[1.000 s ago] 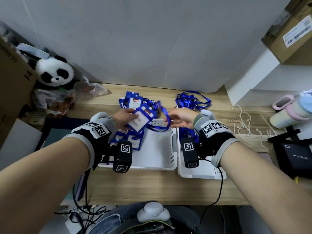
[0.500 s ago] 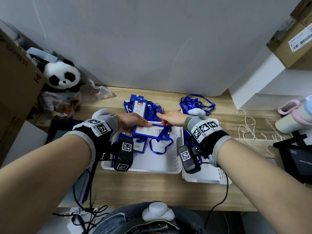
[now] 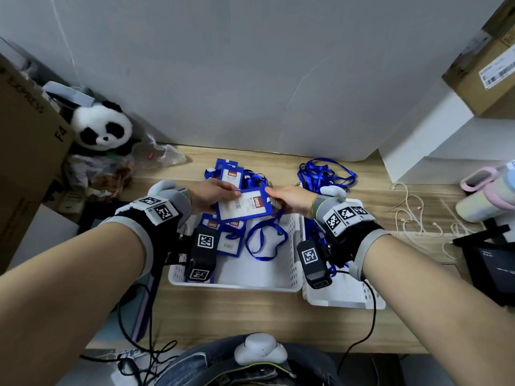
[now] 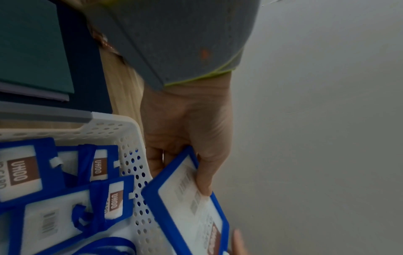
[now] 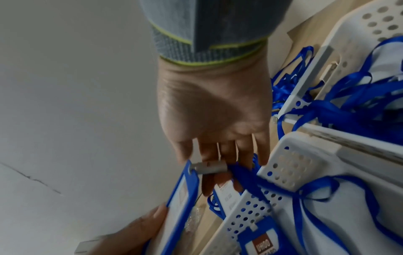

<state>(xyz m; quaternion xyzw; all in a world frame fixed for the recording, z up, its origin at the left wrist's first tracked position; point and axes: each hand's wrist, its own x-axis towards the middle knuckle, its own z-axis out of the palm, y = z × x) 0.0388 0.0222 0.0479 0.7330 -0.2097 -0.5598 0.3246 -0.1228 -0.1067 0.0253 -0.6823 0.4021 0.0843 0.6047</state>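
Note:
My left hand (image 3: 211, 196) grips a blue ID card holder (image 3: 243, 203) by its left end, above the far edge of the left white basket (image 3: 231, 285). The thumb lies on the card's face (image 4: 189, 203) and the fingers are underneath. My right hand (image 3: 289, 199) pinches the metal clip (image 5: 209, 168) at the holder's right end. A blue lanyard (image 3: 264, 240) hangs from that clip in a loop down into the basket. Several more card holders (image 3: 220, 232) lie in the basket's far left part.
A second white basket (image 3: 345, 299) with blue lanyards sits against the first on the right. More card holders (image 3: 231, 174) and a lanyard pile (image 3: 323, 174) lie on the wooden desk behind. A panda toy (image 3: 101, 126) and cardboard box stand left, a pink bottle (image 3: 487, 190) right.
My right hand came from the lanyard's side to the holder's clip end. The holder has turned crosswise, and now both hands hold it over the basket.

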